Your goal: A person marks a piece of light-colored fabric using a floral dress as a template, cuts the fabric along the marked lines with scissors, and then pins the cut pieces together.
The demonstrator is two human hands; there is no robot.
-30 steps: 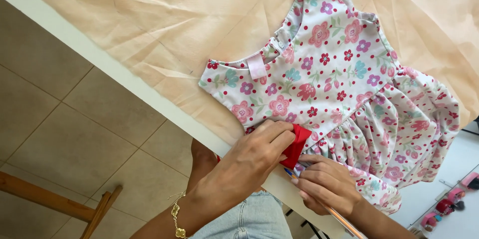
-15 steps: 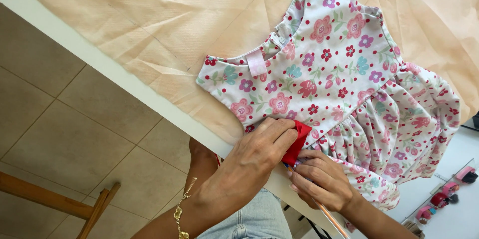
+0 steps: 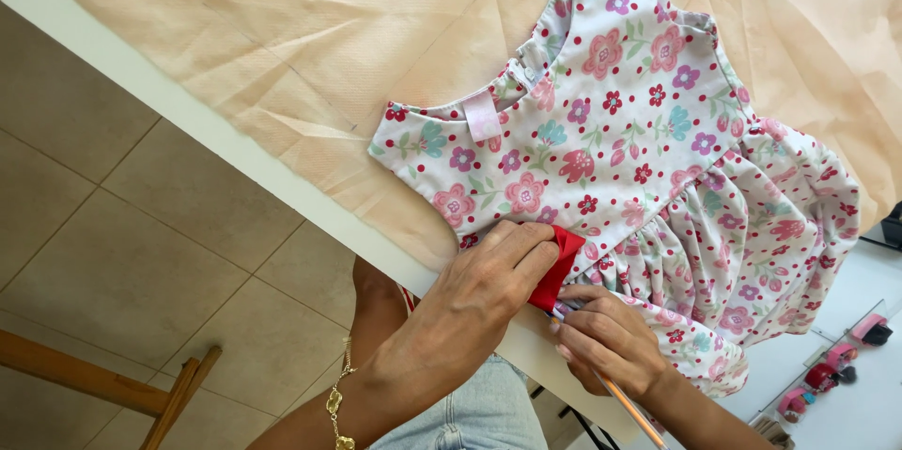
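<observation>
Two hands work at one edge of the table [image 3: 216, 135], which is covered by a large sheet of beige paper [image 3: 282, 27]. On the paper we see a small floral dress [image 3: 620, 149] laid flat, neck opening toward the top of the view, gathered skirt running toward the lower right; its long axis lies on that diagonal. At the waist seam, near the table edge, sits a red bow [image 3: 556, 267], its length running roughly along the side of the dress.

Left hand [image 3: 479, 300]: flat, fingers together, pressing on the dress and on the bow; it grips nothing that we can see. Right hand [image 3: 606, 342]: closed around a thin pencil-like stick [image 3: 625, 403], tip hidden at the fabric just beside the bow.

Progress, as judged: dress is spread and held down, and the stick is at its side edge. We see no drawn line on the paper yet, so most of the outline appears left.
</observation>
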